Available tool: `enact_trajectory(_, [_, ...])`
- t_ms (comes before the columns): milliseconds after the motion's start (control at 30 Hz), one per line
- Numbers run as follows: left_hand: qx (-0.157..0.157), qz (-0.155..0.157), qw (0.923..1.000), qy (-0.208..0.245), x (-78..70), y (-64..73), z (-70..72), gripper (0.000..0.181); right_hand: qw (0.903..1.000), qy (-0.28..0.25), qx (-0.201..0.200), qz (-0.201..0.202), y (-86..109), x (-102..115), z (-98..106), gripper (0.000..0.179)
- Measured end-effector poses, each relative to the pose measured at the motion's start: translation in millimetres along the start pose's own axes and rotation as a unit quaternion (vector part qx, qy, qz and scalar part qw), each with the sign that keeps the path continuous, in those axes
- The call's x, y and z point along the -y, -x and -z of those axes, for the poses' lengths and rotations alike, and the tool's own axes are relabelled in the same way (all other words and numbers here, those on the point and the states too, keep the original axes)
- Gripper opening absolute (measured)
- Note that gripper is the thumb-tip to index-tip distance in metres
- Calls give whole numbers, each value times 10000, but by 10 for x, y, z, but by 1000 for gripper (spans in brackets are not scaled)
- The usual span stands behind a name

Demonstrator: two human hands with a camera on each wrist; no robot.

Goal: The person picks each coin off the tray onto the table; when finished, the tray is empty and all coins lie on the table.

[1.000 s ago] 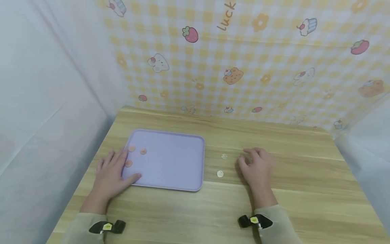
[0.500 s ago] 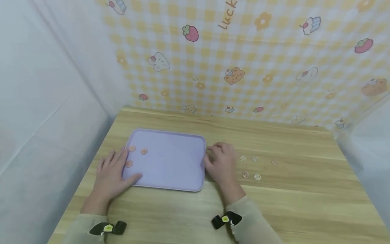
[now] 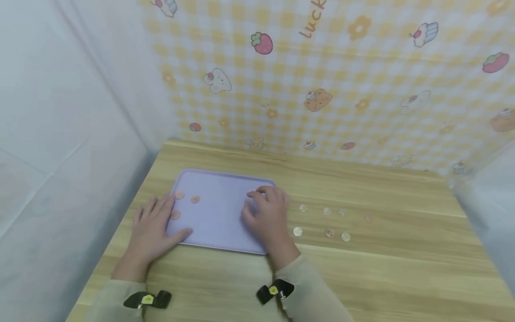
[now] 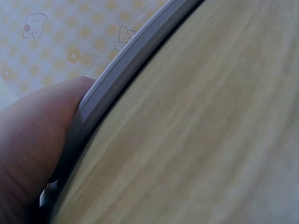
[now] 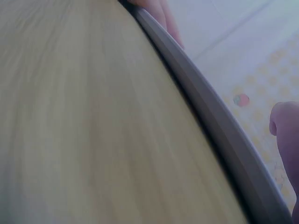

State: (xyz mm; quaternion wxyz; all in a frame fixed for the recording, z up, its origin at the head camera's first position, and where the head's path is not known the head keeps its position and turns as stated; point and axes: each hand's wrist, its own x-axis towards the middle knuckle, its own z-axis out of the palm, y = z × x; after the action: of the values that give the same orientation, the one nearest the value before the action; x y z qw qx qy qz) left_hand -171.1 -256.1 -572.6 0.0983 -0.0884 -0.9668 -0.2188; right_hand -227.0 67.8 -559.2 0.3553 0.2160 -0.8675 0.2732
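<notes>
My left hand (image 3: 150,232) lies with spread fingers at the left edge of a lilac tray (image 3: 221,210), its thumb reaching over the near rim. Three copper-coloured coins (image 3: 195,199) lie on the tray beside that hand. Over the tray's right part hovers my right hand (image 3: 267,214), fingers bent and thumb towards the index finger; whether a coin is between them is hidden. In the left wrist view the thumb (image 4: 42,135) presses on the tray rim (image 4: 121,70). The right wrist view shows part of the right hand (image 5: 287,135) above the tray edge (image 5: 205,102).
Several coins lie in two loose rows on the wooden table (image 3: 382,268) right of the tray, among them a silver coin (image 3: 297,231) and a copper-coloured coin (image 3: 330,233). A yellow checked cloth (image 3: 289,71) hangs behind, with a white sheet (image 3: 60,134) at the left.
My right hand has moved left from the coins on the table to over the tray, uncovering several coins. The left hand and tray have stayed put; the head view has shifted slightly.
</notes>
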Motion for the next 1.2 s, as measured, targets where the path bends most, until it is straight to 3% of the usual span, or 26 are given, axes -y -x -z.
enact_trajectory(233, [-27, 12, 10000, -43, -63, 28, -2, 112, 9982, 292, 511, -92, -20, 235, -114, 21])
enact_trajectory(567, [-21, 46, 9999, -113, -68, 42, 82, 111, 9910, -202, 1319, -116, -54, 596, -349, 29])
enact_trajectory(667, [22, 46, 9999, -144, -76, 44, 78, 111, 9794, -73, 2005, -222, -69, 683, -405, 46])
enact_trajectory(800, [46, 79, 9998, -161, -99, 50, 74, 111, 9482, 367, 3126, -421, -80, 771, -468, 73])
enact_trajectory(933, [71, 109, 9998, -169, -120, 54, 62, 111, 9230, 690, 3739, -589, -83, 814, -490, 80])
enact_trajectory(1033, [76, 118, 9998, -168, -133, 60, 53, 111, 9157, 794, 3887, -638, -82, 825, -476, 76])
enact_trajectory(1200, [94, 145, 9997, -154, -152, 81, 44, 111, 9192, 699, 3820, -650, -80, 825, -444, 70])
